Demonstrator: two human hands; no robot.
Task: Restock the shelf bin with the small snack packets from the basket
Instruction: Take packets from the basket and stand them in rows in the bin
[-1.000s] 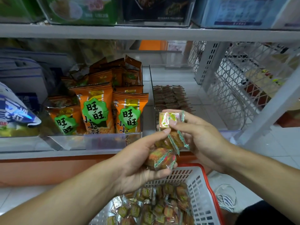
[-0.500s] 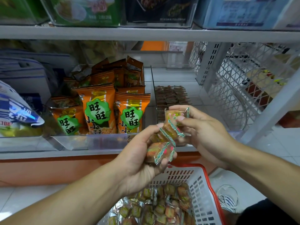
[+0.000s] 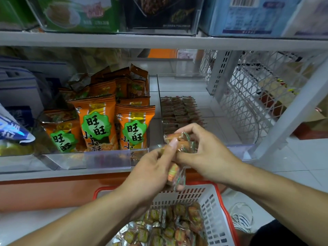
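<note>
Both hands hold snack packets before the shelf bin.
The left hand (image 3: pixel 152 173) and the right hand (image 3: pixel 209 155) pinch small packets (image 3: pixel 184 142) above the basket (image 3: pixel 214 206).

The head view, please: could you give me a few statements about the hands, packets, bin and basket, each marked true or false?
1. Both hands hold small packets. True.
2. The basket is empty. False: many packets lie in it.
3. The clear bin at right already holds rows of dark packets. True.
4. The left hand rests inside the basket. False: it is raised above it, holding a packet.
5. The right hand grips an orange bag. False: the orange bags stand untouched in the neighbouring bin.
</note>
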